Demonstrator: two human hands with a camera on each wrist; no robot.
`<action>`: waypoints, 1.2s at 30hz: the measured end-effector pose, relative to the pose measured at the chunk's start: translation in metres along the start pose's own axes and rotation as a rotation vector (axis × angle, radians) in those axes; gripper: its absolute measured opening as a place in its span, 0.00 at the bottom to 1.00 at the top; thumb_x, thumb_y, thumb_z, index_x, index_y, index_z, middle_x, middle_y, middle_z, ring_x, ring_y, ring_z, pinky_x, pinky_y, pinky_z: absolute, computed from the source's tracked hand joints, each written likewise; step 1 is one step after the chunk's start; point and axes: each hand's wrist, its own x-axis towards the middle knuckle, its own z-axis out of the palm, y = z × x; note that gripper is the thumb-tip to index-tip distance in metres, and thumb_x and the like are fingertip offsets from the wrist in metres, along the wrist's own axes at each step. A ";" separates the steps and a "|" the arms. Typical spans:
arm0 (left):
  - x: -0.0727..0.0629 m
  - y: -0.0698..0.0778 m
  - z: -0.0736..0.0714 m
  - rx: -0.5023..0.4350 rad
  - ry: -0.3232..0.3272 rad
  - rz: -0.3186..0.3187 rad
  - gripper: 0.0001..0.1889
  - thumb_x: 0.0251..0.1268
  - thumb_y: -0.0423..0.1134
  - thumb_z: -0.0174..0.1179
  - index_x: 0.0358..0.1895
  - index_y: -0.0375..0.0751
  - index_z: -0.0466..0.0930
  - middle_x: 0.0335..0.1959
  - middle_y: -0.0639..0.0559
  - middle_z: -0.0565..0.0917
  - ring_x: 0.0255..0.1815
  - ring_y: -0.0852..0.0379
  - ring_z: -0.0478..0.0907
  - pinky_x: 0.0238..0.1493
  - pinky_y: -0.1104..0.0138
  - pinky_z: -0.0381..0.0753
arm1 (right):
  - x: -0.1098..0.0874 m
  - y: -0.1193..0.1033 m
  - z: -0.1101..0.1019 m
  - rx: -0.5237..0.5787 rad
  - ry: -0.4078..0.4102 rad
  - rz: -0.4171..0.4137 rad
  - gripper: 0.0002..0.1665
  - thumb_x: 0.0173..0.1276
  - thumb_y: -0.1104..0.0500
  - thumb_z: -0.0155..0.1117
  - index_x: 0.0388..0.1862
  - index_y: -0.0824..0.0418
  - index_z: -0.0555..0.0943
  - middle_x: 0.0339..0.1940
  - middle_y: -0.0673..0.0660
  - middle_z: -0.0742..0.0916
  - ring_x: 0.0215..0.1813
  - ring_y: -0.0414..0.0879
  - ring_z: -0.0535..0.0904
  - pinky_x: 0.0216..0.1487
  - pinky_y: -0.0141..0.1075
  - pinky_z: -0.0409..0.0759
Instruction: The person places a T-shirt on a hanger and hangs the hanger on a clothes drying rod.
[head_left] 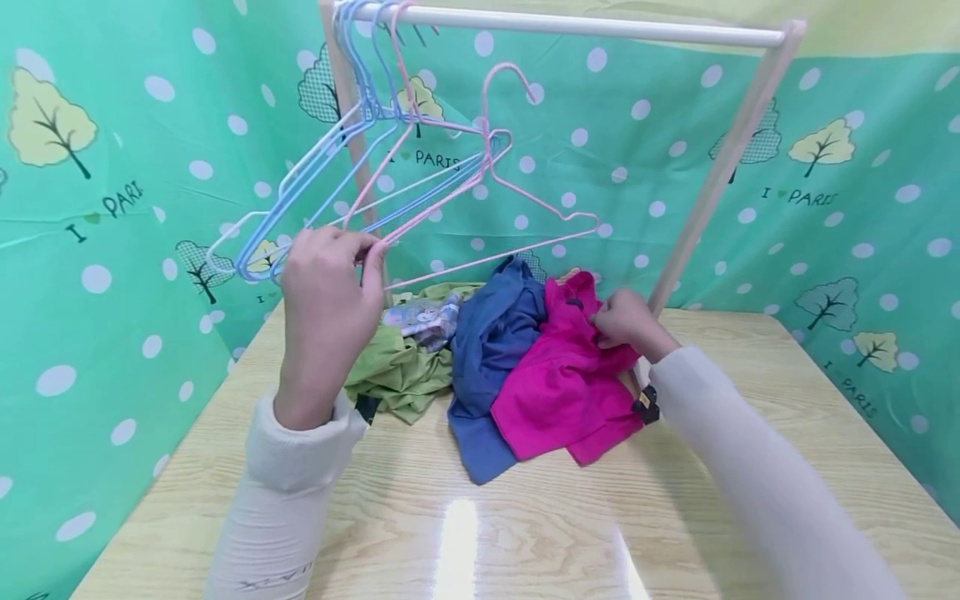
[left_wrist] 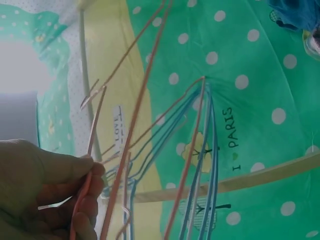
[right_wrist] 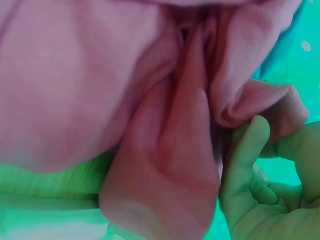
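Observation:
My left hand (head_left: 326, 287) grips one lower corner of a pink wire hanger (head_left: 525, 194), held up in front of the rack with its hook free of the rod. In the left wrist view, the thumb and curled fingers (left_wrist: 89, 167) close on the hanger's wire. Lower right, my right hand (head_left: 628, 321) pinches the upper edge of a bright pink garment (head_left: 558, 400) that lies crumpled on the table. The right wrist view shows loose folds of this garment (right_wrist: 55, 85) close up, with thumb and forefinger at its edge.
A white rod (head_left: 585, 22) on wooden posts carries several blue, white and pink hangers (head_left: 367, 100) at its left end. Blue (head_left: 487, 350), green (head_left: 401, 371) and patterned (head_left: 423, 321) clothes lie beside the pink garment. A black clip-like piece (head_left: 647, 404) sits near the right post (head_left: 723, 171).

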 end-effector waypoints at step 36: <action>-0.026 0.026 0.066 0.257 -0.212 0.102 0.10 0.71 0.33 0.64 0.32 0.28 0.84 0.31 0.39 0.82 0.33 0.40 0.73 0.42 0.53 0.75 | 0.019 -0.009 0.005 -0.239 0.172 0.114 0.02 0.57 0.68 0.61 0.26 0.67 0.80 0.25 0.60 0.80 0.29 0.52 0.76 0.27 0.38 0.76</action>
